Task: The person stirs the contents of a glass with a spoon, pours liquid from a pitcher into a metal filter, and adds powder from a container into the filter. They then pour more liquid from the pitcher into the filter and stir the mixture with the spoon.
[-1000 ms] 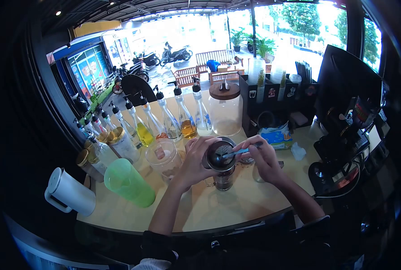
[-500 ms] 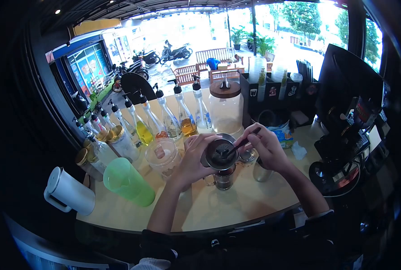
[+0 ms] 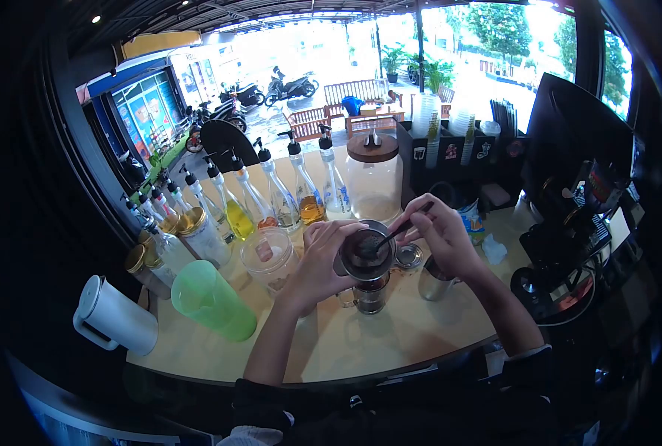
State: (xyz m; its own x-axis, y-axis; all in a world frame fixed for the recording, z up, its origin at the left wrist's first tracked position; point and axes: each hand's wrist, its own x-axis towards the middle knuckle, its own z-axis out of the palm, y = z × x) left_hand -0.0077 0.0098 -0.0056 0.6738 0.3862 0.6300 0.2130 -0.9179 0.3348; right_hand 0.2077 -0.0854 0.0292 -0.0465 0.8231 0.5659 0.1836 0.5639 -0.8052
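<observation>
My left hand (image 3: 320,264) grips the side of a round metal cup (image 3: 352,271), which is tilted so its dark inside faces me. Between the fingers of my right hand (image 3: 442,238) is the handle of a dark spoon (image 3: 402,227), whose tip is inside the cup. Below the cup stands a glass mug (image 3: 371,299) with dark contents. A metal pitcher (image 3: 435,284) is under my right wrist, and a small round metal lid (image 3: 408,256) lies between the hands.
Left of my hands are a clear tub (image 3: 268,256), a green pitcher (image 3: 213,303) and a white jug (image 3: 119,316). Pump bottles (image 3: 279,195) line the back beside a large glass jar (image 3: 374,178). A cup rack (image 3: 438,160) and a dark screen (image 3: 580,141) stand at right.
My right hand has shifted slightly up and right with the spoon. The spoon tip has moved inside the cup, and more of the metal pitcher shows.
</observation>
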